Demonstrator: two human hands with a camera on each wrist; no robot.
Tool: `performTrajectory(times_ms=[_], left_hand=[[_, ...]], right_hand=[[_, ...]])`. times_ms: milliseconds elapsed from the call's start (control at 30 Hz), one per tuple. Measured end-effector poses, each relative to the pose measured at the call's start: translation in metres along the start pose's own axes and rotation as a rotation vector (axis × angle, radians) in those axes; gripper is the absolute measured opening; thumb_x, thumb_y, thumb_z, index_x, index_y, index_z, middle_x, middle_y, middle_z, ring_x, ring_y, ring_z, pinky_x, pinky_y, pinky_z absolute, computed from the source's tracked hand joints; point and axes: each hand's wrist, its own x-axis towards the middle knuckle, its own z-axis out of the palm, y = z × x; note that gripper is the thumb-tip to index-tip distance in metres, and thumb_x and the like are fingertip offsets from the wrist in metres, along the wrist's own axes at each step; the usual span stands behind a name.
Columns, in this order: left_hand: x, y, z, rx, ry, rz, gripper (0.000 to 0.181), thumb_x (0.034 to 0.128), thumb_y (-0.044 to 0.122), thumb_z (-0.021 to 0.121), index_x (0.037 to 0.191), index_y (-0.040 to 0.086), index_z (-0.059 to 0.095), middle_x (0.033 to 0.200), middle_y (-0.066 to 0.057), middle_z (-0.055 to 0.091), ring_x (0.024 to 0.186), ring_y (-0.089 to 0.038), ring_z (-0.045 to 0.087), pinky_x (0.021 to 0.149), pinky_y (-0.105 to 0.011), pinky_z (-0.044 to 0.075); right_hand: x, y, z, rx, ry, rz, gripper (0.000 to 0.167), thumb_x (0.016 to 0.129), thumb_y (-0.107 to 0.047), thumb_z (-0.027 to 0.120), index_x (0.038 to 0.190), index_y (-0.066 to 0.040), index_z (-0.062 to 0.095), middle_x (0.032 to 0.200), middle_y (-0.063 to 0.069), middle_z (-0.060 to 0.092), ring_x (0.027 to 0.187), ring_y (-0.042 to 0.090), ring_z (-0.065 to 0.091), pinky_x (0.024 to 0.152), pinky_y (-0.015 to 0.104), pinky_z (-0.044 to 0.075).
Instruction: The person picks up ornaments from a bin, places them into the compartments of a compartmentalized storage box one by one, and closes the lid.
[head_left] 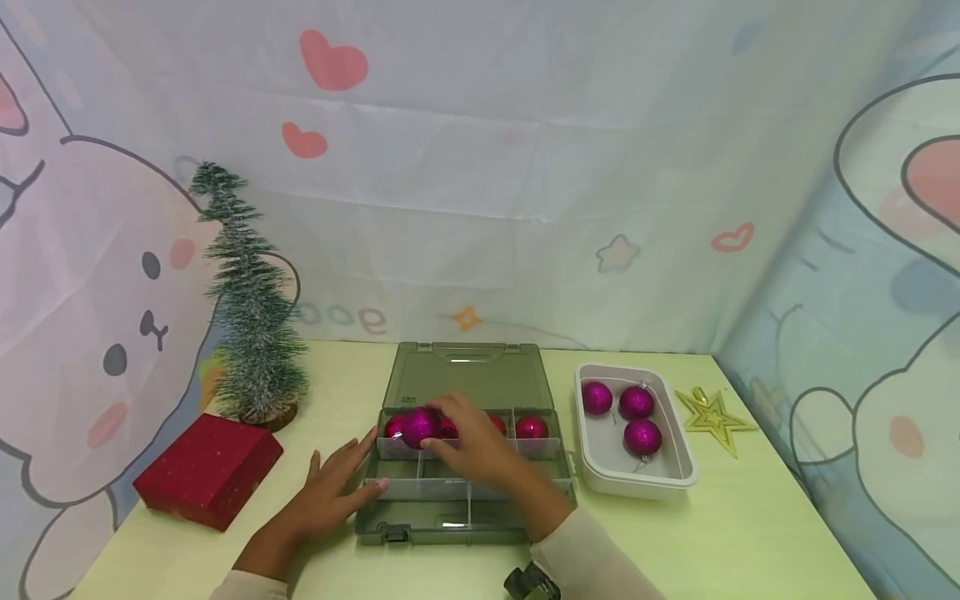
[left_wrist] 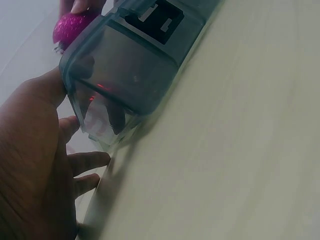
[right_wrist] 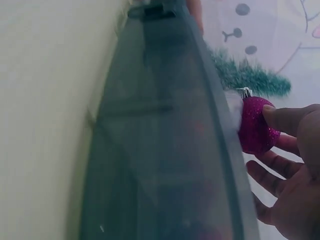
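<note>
A glittery magenta Christmas ball (head_left: pixel 421 427) is pinched between the thumb and fingers of my right hand (head_left: pixel 480 446), above the back row of a green see-through compartment box (head_left: pixel 420 533). The right wrist view shows the same ball (right_wrist: pixel 256 125) at the fingertips, its metal cap to one side. Several red balls, one of them (head_left: pixel 532 427) in the right back compartment, lie in that row; the hand partly hides the others. My left hand (head_left: pixel 330 492) rests against the box's left side, fingers spread. In the left wrist view, its thumb touches the box wall (left_wrist: pixel 75 100).
Right of the box stands a white tub (head_left: pixel 637 492) with three magenta balls. Beyond it lies a gold star (head_left: pixel 712 419). A small frosted Christmas tree (head_left: pixel 255 333) and a red box (head_left: pixel 206 467) are on the left. The box's lid (head_left: pixel 468 375) leans back, raised.
</note>
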Motion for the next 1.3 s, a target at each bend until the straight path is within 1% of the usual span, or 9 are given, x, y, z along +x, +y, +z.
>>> performTrajectory(times_ms=[100,233,333,400,500,667,900,1100,1300], left_hand=[[0.000,0.000,0.000,0.010,0.003,0.004,0.084,0.1078,0.050,0.063,0.177,0.024,0.024,0.177,-0.023,0.035,0.165,-0.057,0.020,0.120,-0.088,-0.013],[0.000,0.001,0.000,0.019,0.006,0.005,0.084,0.1075,0.051,0.063,0.177,0.024,0.024,0.177,-0.022,0.036,0.165,-0.057,0.022,0.120,-0.088,-0.012],[0.000,0.003,-0.001,0.020,0.006,0.001,0.084,0.1072,0.051,0.064,0.177,0.024,0.024,0.176,-0.022,0.037,0.165,-0.057,0.022,0.120,-0.088,-0.012],[0.000,0.003,-0.001,0.016,0.002,0.000,0.084,0.1071,0.051,0.064,0.177,0.025,0.024,0.176,-0.021,0.037,0.165,-0.057,0.022,0.120,-0.089,-0.012],[0.000,0.002,0.000,0.016,-0.006,-0.002,0.084,0.1076,0.051,0.063,0.177,0.026,0.023,0.177,-0.019,0.037,0.166,-0.056,0.021,0.120,-0.089,-0.013],[0.001,0.001,0.000,0.014,-0.017,-0.006,0.084,0.1081,0.051,0.063,0.177,0.027,0.022,0.178,-0.018,0.036,0.166,-0.056,0.019,0.120,-0.089,-0.013],[0.000,0.003,-0.001,0.029,-0.008,-0.009,0.085,0.1078,0.051,0.063,0.177,0.024,0.022,0.177,-0.021,0.037,0.165,-0.057,0.021,0.120,-0.089,-0.012],[0.000,0.003,-0.001,0.042,0.006,-0.006,0.085,0.1070,0.052,0.063,0.177,0.024,0.024,0.176,-0.022,0.038,0.165,-0.056,0.023,0.120,-0.089,-0.011],[0.001,0.002,0.000,0.043,0.005,-0.010,0.085,0.1068,0.053,0.064,0.177,0.024,0.024,0.176,-0.021,0.038,0.165,-0.056,0.023,0.120,-0.089,-0.011]], right_hand=[[0.002,-0.005,0.007,-0.022,-0.005,0.030,0.056,0.105,-0.025,0.076,0.154,-0.008,0.056,0.153,0.011,0.062,0.138,0.030,0.062,0.115,0.052,0.055],[0.003,-0.010,0.016,-0.029,-0.001,0.066,0.055,0.104,-0.027,0.078,0.153,-0.013,0.058,0.154,0.007,0.063,0.139,0.028,0.062,0.122,0.059,0.047],[0.004,-0.011,0.022,-0.041,0.015,0.054,0.050,0.103,-0.027,0.079,0.149,-0.014,0.062,0.151,0.006,0.065,0.140,0.026,0.061,0.124,0.063,0.043],[0.004,-0.010,0.026,-0.055,0.021,0.042,0.049,0.103,-0.028,0.080,0.147,-0.015,0.064,0.150,0.004,0.066,0.140,0.025,0.061,0.121,0.060,0.047],[0.003,-0.009,0.032,-0.072,0.028,0.030,0.047,0.102,-0.029,0.081,0.145,-0.015,0.067,0.148,0.003,0.068,0.140,0.024,0.061,0.118,0.059,0.050],[0.002,-0.005,0.038,-0.081,0.034,0.013,0.046,0.101,-0.030,0.082,0.143,-0.016,0.068,0.146,0.001,0.070,0.142,0.023,0.060,0.121,0.062,0.046],[0.000,-0.002,0.042,-0.086,0.017,-0.020,0.046,0.101,-0.031,0.082,0.142,-0.016,0.068,0.144,0.001,0.070,0.140,0.022,0.060,0.120,0.064,0.044],[-0.001,0.000,0.045,-0.122,-0.007,-0.018,0.045,0.101,-0.031,0.082,0.142,-0.016,0.069,0.145,0.001,0.069,0.141,0.021,0.058,0.119,0.062,0.043],[0.000,0.003,0.048,-0.147,-0.026,-0.022,0.041,0.104,-0.032,0.078,0.142,-0.018,0.070,0.147,0.000,0.068,0.145,0.022,0.055,0.120,0.063,0.042]])
